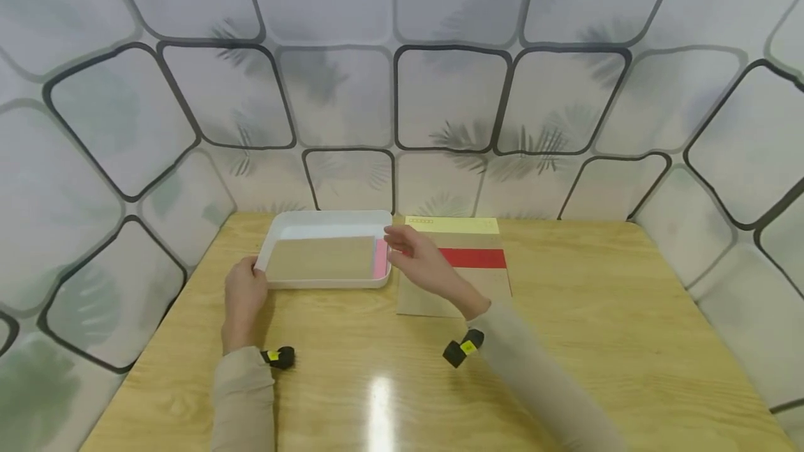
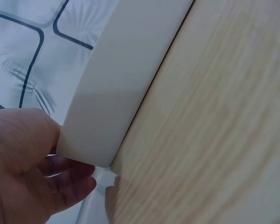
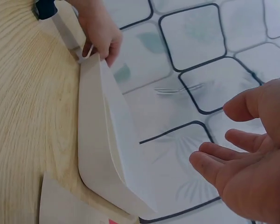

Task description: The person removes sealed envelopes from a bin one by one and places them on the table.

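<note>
A white tray (image 1: 326,284) lies on the table, with a brown kraft sheet or envelope (image 1: 320,259) and a pink one (image 1: 381,259) inside, a thin bluish edge between them. My left hand (image 1: 245,291) grips the tray's left end near its front corner; the left wrist view has the thumb and fingers about the tray wall (image 2: 112,84). Over the tray's right end hovers my right hand (image 1: 417,257), its fingers loosely bent and holding nothing. Partly under that arm lie overlapping flat papers or envelopes: yellow (image 1: 452,224), red (image 1: 474,258) and brown (image 1: 423,302).
The light wooden table (image 1: 352,347) runs up to a patterned wall covering (image 1: 352,103) at the back and both sides. Black wrist cameras (image 1: 284,358) are strapped to both wrists. The brown paper stack sits close to the tray's right side.
</note>
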### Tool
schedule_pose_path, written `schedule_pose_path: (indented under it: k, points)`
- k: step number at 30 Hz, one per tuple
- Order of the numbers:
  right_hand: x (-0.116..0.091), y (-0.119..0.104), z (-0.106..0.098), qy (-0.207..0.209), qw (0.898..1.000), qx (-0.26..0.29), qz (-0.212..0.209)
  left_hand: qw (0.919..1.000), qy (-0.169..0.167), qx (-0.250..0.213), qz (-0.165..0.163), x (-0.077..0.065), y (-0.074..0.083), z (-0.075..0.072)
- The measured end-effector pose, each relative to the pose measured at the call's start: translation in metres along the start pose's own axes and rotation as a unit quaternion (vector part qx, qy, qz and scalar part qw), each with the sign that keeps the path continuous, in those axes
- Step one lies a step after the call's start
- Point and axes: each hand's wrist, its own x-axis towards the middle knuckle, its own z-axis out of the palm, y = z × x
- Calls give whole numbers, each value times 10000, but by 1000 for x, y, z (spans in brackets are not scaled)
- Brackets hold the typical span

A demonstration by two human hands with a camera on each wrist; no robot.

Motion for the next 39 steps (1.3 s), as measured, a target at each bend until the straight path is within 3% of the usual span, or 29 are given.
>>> schedule_pose_path:
  k: [6,11,22,32,39]
  points:
    - [25,3,18,-352,9990,142,257,10000,-65,12,21,1,-2,2]
    - [36,5,25,-269,9986,-11,464,9999,25,-9,132,1,-1,4]
    - [52,16,35,124,9940,-435,993,9998,-33,-133,149,3,7,4]
    - [60,31,50,160,9862,-589,1536,9999,-14,-66,98,1,0,4]
    - [62,32,56,-73,9827,-570,1760,10000,-18,-29,58,3,0,2]
